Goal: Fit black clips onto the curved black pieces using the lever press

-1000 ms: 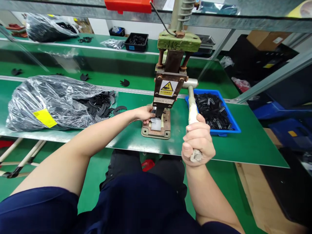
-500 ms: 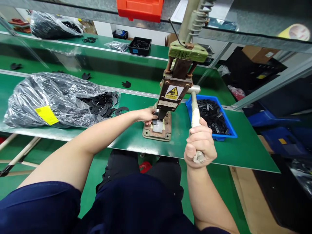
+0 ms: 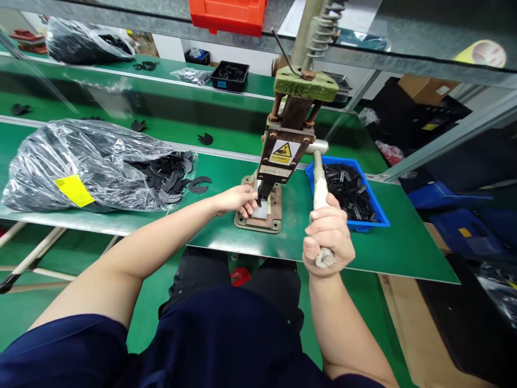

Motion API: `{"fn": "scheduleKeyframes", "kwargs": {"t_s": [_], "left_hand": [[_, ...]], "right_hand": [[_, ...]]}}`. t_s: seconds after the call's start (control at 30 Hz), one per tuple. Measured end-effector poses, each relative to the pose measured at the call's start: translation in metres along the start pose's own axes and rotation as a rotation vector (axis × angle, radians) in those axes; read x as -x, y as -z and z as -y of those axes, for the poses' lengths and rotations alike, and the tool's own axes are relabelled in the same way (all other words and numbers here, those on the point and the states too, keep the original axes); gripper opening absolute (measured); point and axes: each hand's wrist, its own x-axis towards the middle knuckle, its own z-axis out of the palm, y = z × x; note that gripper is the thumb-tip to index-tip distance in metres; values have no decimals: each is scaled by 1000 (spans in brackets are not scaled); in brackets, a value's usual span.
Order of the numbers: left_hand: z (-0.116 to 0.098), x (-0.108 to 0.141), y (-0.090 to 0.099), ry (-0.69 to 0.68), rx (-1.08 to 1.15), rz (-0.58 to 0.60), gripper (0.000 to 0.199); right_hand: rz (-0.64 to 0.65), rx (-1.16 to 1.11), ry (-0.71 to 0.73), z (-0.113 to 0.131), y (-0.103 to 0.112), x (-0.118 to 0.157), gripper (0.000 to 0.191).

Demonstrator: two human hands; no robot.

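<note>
An upright hand press (image 3: 281,152) with a warning label stands in front of me on the green bench. At its base plate (image 3: 277,223), my left hand (image 3: 239,200) is closed, its fingertips pinching a thin black plastic part (image 3: 259,201) beside the ram. Most of that part is hidden by the fingers and the ram. My right hand (image 3: 329,234) wraps round the end of the press lever (image 3: 320,186), whose grip is bound in pale tape.
On the left lies a clear plastic bag (image 3: 81,167) spilling black curved parts (image 3: 173,178). A blue bin (image 3: 377,207) of black pieces stands right of the press. Several black parts lie on the strip behind. A metal shelf (image 3: 157,19) crosses overhead.
My left hand has drawn slightly left, and its fingers are more curled. The black part between them shows less than before. My right hand stays on the lever, which looks nearly unchanged.
</note>
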Motion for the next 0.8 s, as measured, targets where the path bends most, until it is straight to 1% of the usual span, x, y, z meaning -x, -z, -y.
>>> {"fn": "scheduleKeyframes", "kwargs": {"t_s": [0.03,0.07,0.1,0.13,0.17,0.2,0.23,0.27,0.3,0.33,0.37,0.4,0.47,0.53,0.7,0.8], "left_hand": [[3,4,4,-37,-22,41,35],[6,7,11,-72,-86,50,36],[9,9,23,-110,-197,13,35],[11,11,40,-149,-351,-67,33],[12,13,60,-182,-533,-179,29],[13,14,82,-210,-734,-315,26],[13,15,106,-206,-930,-439,25],[13,16,129,-174,-1083,-527,28],[13,17,149,-126,-1198,-558,34],[12,17,167,-79,-1272,-562,40],[12,16,180,-34,-1318,-535,46],[11,15,189,8,-1346,-494,52],[10,10,197,71,-1384,-421,60],[9,4,195,104,-1440,-380,60],[2,-8,184,59,-1606,-359,49],[-2,-9,180,26,-1692,-314,44]], "right_hand": [[-5,3,-2,0,0,0,19],[-15,7,-1,0,-1,0,18],[-26,11,5,0,-2,-1,17],[-38,12,10,-1,-3,-1,16],[-50,10,13,-1,-4,-1,16],[-64,3,17,-2,-5,-1,16],[-76,-8,20,-2,-7,-1,17],[-86,-18,21,-3,-8,-2,18],[-94,-30,21,-3,-8,-2,18],[-102,-39,23,-3,-9,-2,19],[-104,-44,23,-4,-9,-2,19],[-105,-46,23,-4,-10,-2,20],[-101,-46,35,-4,-9,-2,21],[-93,-41,41,-4,-9,-2,21],[-78,-20,31,-1,-8,-2,23],[-70,-2,25,-1,-7,-1,20]]}}
